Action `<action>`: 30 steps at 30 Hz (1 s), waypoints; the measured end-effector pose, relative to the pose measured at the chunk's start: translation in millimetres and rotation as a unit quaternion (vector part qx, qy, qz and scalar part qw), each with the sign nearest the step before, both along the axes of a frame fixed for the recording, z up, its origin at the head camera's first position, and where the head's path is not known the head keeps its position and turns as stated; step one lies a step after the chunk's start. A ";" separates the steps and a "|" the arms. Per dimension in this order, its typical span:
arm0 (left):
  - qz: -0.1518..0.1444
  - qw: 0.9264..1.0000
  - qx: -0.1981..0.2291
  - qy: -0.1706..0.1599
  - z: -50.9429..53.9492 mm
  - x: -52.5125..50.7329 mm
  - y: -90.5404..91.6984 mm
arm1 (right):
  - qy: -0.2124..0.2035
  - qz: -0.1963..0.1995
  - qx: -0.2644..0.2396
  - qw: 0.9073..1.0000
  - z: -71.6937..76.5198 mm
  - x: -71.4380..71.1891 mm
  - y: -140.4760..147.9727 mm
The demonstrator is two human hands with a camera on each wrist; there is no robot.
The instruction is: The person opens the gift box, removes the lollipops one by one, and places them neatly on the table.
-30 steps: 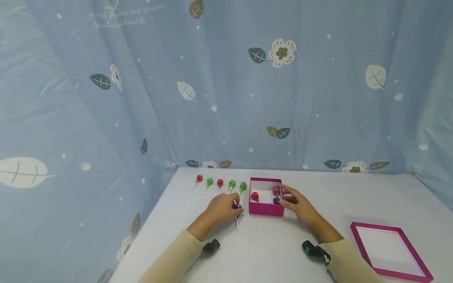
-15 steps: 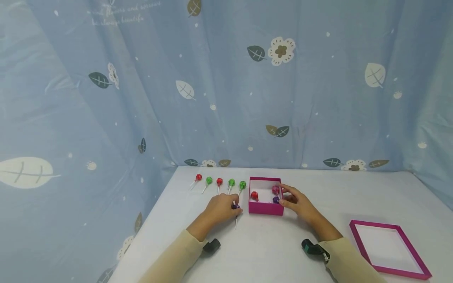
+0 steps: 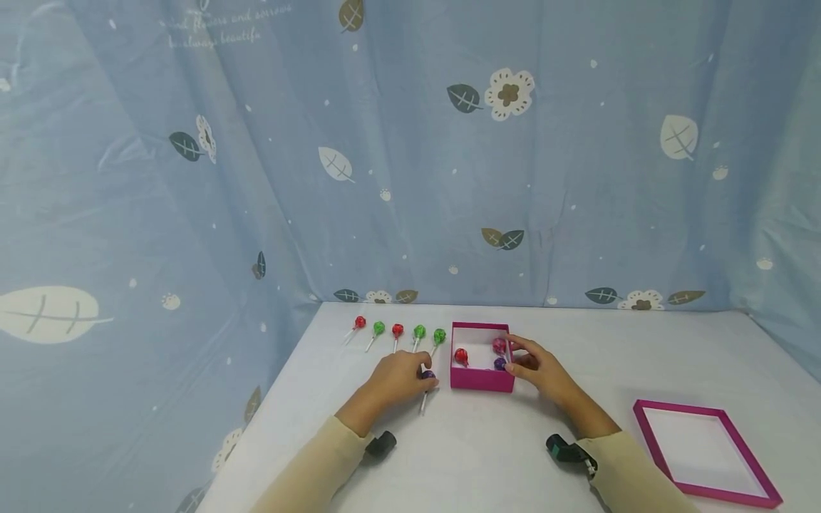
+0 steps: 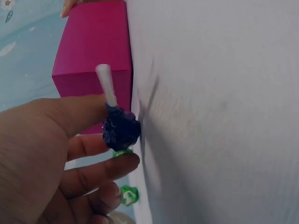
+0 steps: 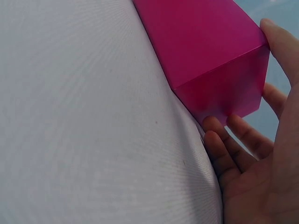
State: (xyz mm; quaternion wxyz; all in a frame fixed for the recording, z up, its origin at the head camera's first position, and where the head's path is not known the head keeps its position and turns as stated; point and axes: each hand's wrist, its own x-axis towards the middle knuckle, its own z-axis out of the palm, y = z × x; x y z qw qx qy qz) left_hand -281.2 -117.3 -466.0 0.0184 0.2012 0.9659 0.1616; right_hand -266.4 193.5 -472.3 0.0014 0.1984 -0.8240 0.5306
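Observation:
Just left of the magenta box (image 3: 482,379), my left hand (image 3: 396,379) pinches a purple lollipop (image 3: 427,374). In the left wrist view the dark wrapped head (image 4: 120,129) sits between thumb and fingers, its white stick pointing toward the box (image 4: 93,37). Inside the box lie a red lollipop (image 3: 461,356), a pink one (image 3: 499,346) and a purple one (image 3: 500,364). My right hand (image 3: 541,370) holds the box's right side; in the right wrist view its thumb is at the upper edge and its fingers (image 5: 247,135) rest along the side wall (image 5: 224,88).
Several red and green lollipops stretch in a row at the back left, among them a red one (image 3: 398,330) and a green one (image 3: 439,335). A magenta-rimmed lid (image 3: 680,408) lies at the right on the white table (image 3: 487,456). Blue patterned curtain stands behind.
The stick of the purple lollipop in my left hand has swung slightly to the left. Both hands stay nearly where they were, with the right still at the box.

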 end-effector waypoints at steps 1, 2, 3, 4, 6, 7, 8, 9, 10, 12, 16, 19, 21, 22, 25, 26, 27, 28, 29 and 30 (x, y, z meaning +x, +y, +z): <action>-0.001 1.000 0.000 0.001 1.1 0.4 -0.7 | 0.000 0.000 0.000 1.000 -0.1 0.0 -0.1; -0.001 1.000 0.001 0.001 2.4 0.6 -1.3 | 0.001 0.001 -0.001 1.000 -0.1 -0.1 -0.2; -0.002 1.000 0.003 0.001 4.0 0.5 -2.0 | 0.001 0.000 -0.002 1.000 -0.2 -0.2 -0.3; -0.001 1.000 0.003 0.003 5.3 0.2 -2.4 | 0.000 0.000 -0.003 1.000 -0.4 -0.4 -0.4; -0.002 1.000 0.001 0.012 7.8 -1.1 -3.1 | 0.000 0.000 -0.001 1.000 -0.7 -0.6 -0.6; -0.004 1.000 0.002 0.017 9.5 -1.8 -3.2 | 0.000 -0.001 -0.001 1.000 -0.9 -0.6 -0.7; -0.006 1.000 0.004 0.022 11.3 -2.6 -3.0 | -0.001 -0.002 -0.001 1.000 -1.1 -0.7 -0.8; -0.009 1.000 0.003 0.028 13.0 -3.7 -2.5 | -0.001 -0.003 -0.002 1.000 -1.3 -0.8 -0.8; -0.011 0.999 0.002 0.033 14.7 -4.9 -1.6 | -0.002 -0.003 -0.002 1.000 -1.6 -1.0 -0.9; -0.018 0.999 0.002 0.039 18.1 -7.7 0.9 | -0.003 -0.005 -0.004 1.000 -2.0 -1.2 -0.9; -0.033 0.998 0.000 0.050 25.5 -13.5 9.3 | -0.001 -0.007 -0.009 1.000 -2.9 -2.0 -0.6; -0.045 0.997 -0.002 0.066 32.3 -17.1 17.3 | 0.000 -0.005 -0.013 1.000 -2.6 -2.6 -0.5; -0.048 0.996 0.004 0.075 36.3 -18.8 23.3 | 0.000 -0.003 -0.013 1.000 -2.6 -2.7 -0.5; -0.049 0.996 0.008 0.076 38.3 -19.5 26.4 | -0.001 -0.003 -0.015 1.000 -2.7 -2.6 -0.6; -0.047 0.996 0.017 0.077 43.3 -21.7 36.3 | -0.004 -0.005 -0.013 1.000 -2.9 -2.2 -0.8; -0.046 0.996 0.018 0.077 44.4 -22.5 39.6 | -0.005 -0.005 -0.012 1.000 -3.0 -2.1 -0.7; -0.048 0.996 0.017 0.079 45.3 -23.4 42.9 | -0.007 -0.006 -0.011 1.000 -3.1 -1.8 -0.6; -0.049 0.995 0.017 0.079 46.1 -24.2 45.9 | -0.008 -0.005 -0.010 1.000 -3.1 -1.6 -0.6; -0.052 0.995 0.017 0.081 46.4 -25.1 49.0 | -0.009 -0.006 -0.009 1.000 -3.1 -1.3 -0.5; -0.055 0.995 0.018 0.085 46.2 -26.4 51.9 | -0.010 -0.006 -0.009 1.000 -2.9 -1.3 -0.7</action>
